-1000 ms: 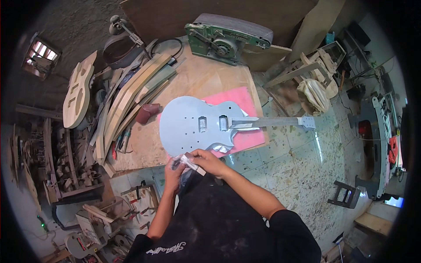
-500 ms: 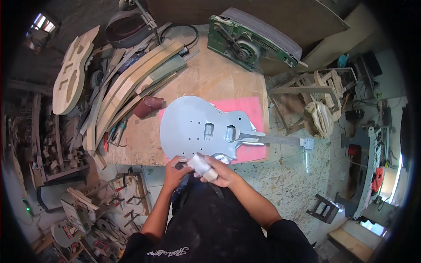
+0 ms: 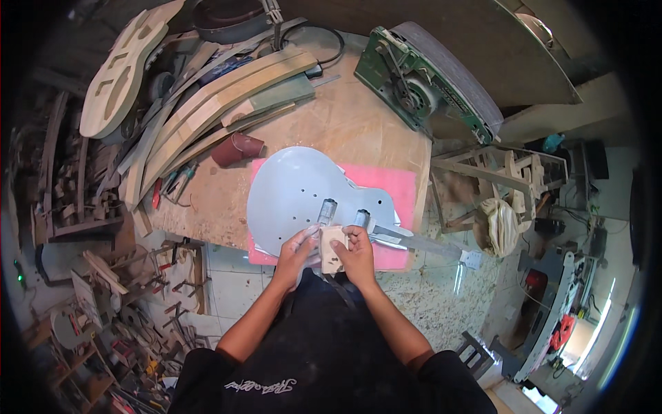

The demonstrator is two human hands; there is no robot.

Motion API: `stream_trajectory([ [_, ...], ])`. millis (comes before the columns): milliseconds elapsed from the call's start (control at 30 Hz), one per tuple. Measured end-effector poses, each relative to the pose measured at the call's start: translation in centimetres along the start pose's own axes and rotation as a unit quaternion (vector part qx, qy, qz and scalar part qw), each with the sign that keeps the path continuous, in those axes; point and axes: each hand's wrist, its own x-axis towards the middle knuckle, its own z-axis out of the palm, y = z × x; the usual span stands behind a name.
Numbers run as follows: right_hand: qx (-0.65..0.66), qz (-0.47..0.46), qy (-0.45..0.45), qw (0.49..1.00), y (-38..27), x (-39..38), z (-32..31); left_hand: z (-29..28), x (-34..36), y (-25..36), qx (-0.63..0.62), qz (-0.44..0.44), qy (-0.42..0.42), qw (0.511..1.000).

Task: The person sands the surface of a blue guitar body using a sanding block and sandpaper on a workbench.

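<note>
Between my hands, over the near edge of the guitar, is a beige rectangular block (image 3: 332, 250) with a few dark marks. My right hand (image 3: 357, 257) is closed on its right side, thumb pressed on its face. My left hand (image 3: 295, 257) is closed at its left edge, and a thin pale sheet shows between that hand and the block. Beneath them lies a grey-coated electric guitar body (image 3: 286, 190) with two pickup cavities and several small holes. Its neck (image 3: 431, 244) points right. A pink foam sheet (image 3: 389, 185) lies under the body.
Long wooden strips (image 3: 200, 103) are stacked at the table's left, with a dark red cylinder (image 3: 238, 150) beside them. An unpainted guitar body (image 3: 124, 76) stands far left. At the back sits a green belt sander (image 3: 420, 86). A wooden rack (image 3: 496, 172) stands right of the workbench (image 3: 331, 117).
My hands have moved up and right, over the guitar's near edge. The held block now shows a flat beige face instead of a shiny pale one. The whole view has shifted and turned slightly.
</note>
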Motion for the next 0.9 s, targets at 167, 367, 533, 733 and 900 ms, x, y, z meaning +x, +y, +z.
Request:
stream_trajectory([
  [167,-0.346,-0.166,-0.041,0.923,-2.2,-0.8,-3.7,3.6,-0.8,-5.5,0.129,0.146,0.068,0.978],
  [367,-0.355,-0.169,-0.122,0.911,-4.7,-2.4,-11.9,11.2,-2.8,-11.2,-0.068,0.101,0.193,0.974],
  [533,-0.312,-0.127,-0.186,0.923,-6.9,-2.6,-15.4,15.0,-3.8,-14.3,0.016,0.209,0.173,0.962],
  [733,-0.205,-0.102,-0.257,0.939,-6.2,-1.7,-16.2,16.3,-5.0,-14.5,-0.012,0.252,0.172,0.952],
  [900,-0.196,-0.106,-0.291,0.931,-5.7,-1.7,-15.4,14.7,-5.2,-15.1,-0.047,0.251,0.17,0.952],
])
